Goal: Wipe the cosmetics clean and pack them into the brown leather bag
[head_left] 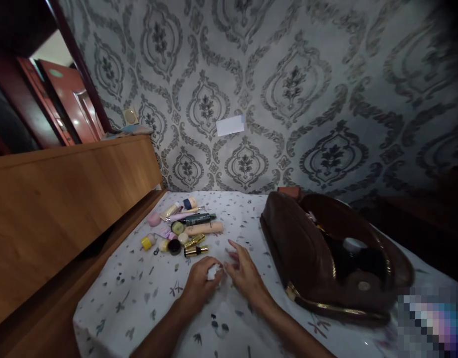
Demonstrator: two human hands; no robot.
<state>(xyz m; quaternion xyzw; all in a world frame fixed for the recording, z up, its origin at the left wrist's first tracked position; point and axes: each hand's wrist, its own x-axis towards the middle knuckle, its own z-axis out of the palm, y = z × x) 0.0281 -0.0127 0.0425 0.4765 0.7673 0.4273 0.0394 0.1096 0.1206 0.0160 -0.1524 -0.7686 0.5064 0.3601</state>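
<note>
My left hand (203, 281) is closed around a small crumpled white wad (213, 271) that looks like tissue; my fingers hide part of it. Close by on the right, my right hand (247, 276) has its fingers apart and nothing visible in them. Both hands are low over the patterned tablecloth (165, 298). Just beyond them lie two gold-and-black lipstick tubes (196, 251), a dark round jar (174, 247) and a peach-coloured tube (205, 228). A dark green tube (199, 219), a yellow-capped bottle (147, 242) and a blue-lidded jar (190, 203) lie farther back.
A brown leather bag (292, 243) stands unzipped on the right, with a white-topped item (354, 244) inside. Behind it sits a reddish-brown object (289, 192). A wooden board (75, 189) borders the left side. The patterned wall (251, 99) rises behind the cloth.
</note>
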